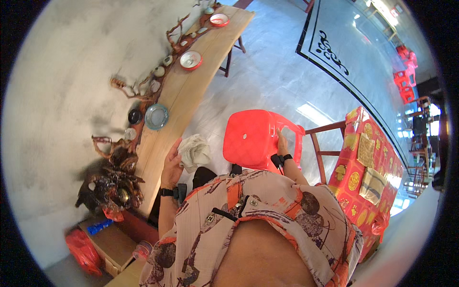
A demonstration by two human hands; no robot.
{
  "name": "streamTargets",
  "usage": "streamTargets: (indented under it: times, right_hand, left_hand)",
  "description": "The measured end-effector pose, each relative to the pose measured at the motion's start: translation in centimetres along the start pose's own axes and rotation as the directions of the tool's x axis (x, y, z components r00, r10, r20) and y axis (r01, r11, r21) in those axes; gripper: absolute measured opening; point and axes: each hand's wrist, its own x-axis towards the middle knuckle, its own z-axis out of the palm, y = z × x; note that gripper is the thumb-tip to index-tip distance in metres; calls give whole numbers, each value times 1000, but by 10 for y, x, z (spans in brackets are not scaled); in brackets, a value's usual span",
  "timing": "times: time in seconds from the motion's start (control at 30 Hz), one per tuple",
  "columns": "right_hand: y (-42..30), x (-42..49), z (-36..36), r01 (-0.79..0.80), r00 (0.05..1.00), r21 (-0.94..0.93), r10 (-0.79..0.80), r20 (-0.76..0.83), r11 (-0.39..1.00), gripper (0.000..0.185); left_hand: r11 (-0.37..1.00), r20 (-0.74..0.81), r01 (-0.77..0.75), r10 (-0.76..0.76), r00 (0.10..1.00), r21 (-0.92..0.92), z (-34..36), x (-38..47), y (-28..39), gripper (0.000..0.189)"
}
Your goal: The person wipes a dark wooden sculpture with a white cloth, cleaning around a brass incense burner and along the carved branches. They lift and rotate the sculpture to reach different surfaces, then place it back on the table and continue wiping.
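Between my two hands is a red plastic stool [247, 136], its square seat with a small centre hole turned up towards me. My right hand [283, 145] grips the stool's side at an opening below the seat; some of the fingers are hidden. A crumpled off-white cloth [195, 152] is held in my left hand [172, 168], to the left of the stool and apart from it. Both wrists carry dark straps with small black devices.
Along the wall runs a long wooden table [179, 104] bearing a glass ashtray [156, 117], red-and-white dishes [191, 60] and driftwood [138, 95]. To the right stands a table under a red patterned cover [353, 172] with folded cloths [373, 184]. A cardboard box [107, 244] is lower left.
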Motion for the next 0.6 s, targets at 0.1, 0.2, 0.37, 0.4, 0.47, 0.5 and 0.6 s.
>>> streamTargets:
  times: [0.1, 0.2, 0.37, 0.4, 0.47, 0.5, 0.6]
  right_hand:
    - [-28, 18, -2, -31, 999, -20, 30, -44, 999, 70]
    - [-48, 40, -2, -10, 999, 146, 6, 32, 989, 64]
    - [-89, 81, -3, -48, 996, 187, 61, -65, 981, 53]
    - [-98, 86, -2, -28, 988, 218, 59, -139, 976, 52]
    - [-119, 96, 1, 93, 972, 330, -14, -236, 939, 38]
    - [-130, 102, -3, 103, 969, 304, -26, -247, 947, 38]
    - [-162, 127, -16, 120, 962, 317, -31, -273, 941, 42]
  left_hand:
    - [970, -92, 71, -51, 994, 231, 10, 38, -11, 62]
    - [915, -215, 115, -32, 976, 386, 12, 74, -18, 47]
    - [929, -236, 114, -30, 971, 352, 2, 158, -16, 31]
    - [909, -205, 123, -43, 978, 398, 1, 178, -15, 30]
    - [859, -158, 108, -32, 987, 500, 8, 226, -10, 30]
    - [837, -140, 98, -25, 990, 539, 14, 246, -9, 31]
    - [829, -63, 125, -108, 992, 545, 45, 313, -1, 33]
